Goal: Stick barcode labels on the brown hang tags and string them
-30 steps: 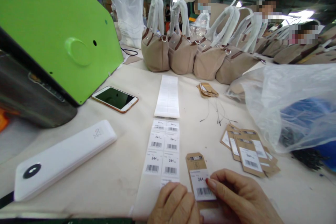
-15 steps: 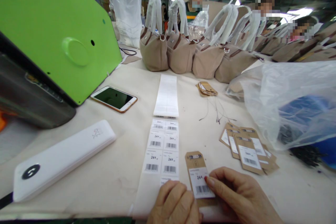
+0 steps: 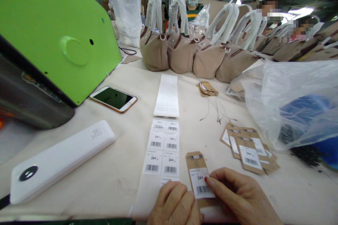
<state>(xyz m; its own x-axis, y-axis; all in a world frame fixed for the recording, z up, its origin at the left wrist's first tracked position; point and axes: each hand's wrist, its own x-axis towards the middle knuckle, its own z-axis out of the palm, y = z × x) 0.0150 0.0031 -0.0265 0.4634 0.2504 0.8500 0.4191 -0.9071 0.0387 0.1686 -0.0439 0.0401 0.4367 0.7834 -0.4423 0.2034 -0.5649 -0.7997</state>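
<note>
A brown cardboard hang tag (image 3: 195,163) lies on the table near the front edge, with a white barcode sticker (image 3: 201,184) on its lower half. My right hand (image 3: 241,197) presses a fingertip on that sticker's right edge. My left hand (image 3: 175,205) rests at the tag's lower left, fingers curled, on the end of the sticker sheet (image 3: 161,146). The sheet runs away from me, printed labels near, blank backing farther off. A fanned pile of labelled tags (image 3: 248,149) lies to the right.
A green machine (image 3: 52,38) fills the left. A phone (image 3: 113,98) and a white flat device (image 3: 60,160) lie before it. A clear plastic bag (image 3: 293,102) bulges at right. Beige handbags (image 3: 182,54) line the back, with people behind. More tags (image 3: 207,89) and strings (image 3: 218,110) lie mid-table.
Both hands stay on the tag and sticker; only the view has shifted slightly.
</note>
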